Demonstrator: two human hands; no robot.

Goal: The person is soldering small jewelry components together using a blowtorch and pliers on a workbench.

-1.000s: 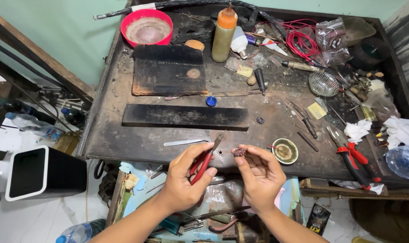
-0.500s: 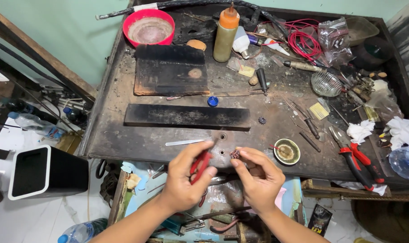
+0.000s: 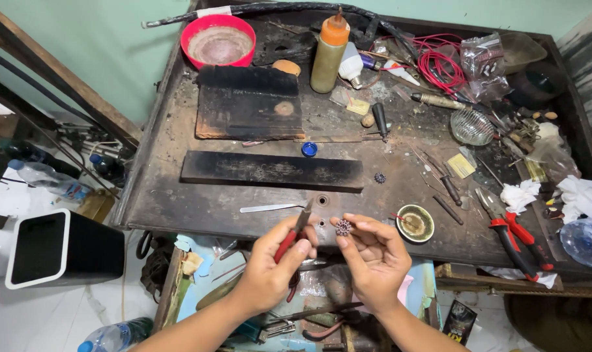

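So, closest to you, your left hand [image 3: 270,264] is wrapped around a pair of red-handled pliers [image 3: 288,240], fingers closed on the grips, with the metal tip poking up toward the worktop edge. Your right hand [image 3: 373,254] has a small round flower-shaped metal piece [image 3: 343,227] pinched between thumb and fingertips, the rest of the fingers loosely curled. The piece sits just beside the pliers' tip, right over the near edge of the worktop [image 3: 178,202], not resting on it.

Just past your hands there's a thin silver metal strip [image 3: 270,208] lying flat, and to the right a small round dish [image 3: 415,223] with a yellowish inside. Further right, a pair of red-handled cutters [image 3: 514,236] lies near the edge, next to some crumpled white tissue [image 3: 521,194].

Mid-worktop you've got a long dark block [image 3: 272,171] lying crosswise, a small blue cap [image 3: 309,149] just behind it, and another little round toothed piece [image 3: 379,177] off its right end.

Further back there's a bigger charred slab [image 3: 249,104], an orange-capped bottle [image 3: 329,52] standing upright, a red bowl [image 3: 220,40] in the far left corner and a tangle of red wire [image 3: 443,65] to the right.

Off to the left on the floor there's a black and white bin [image 3: 61,249].
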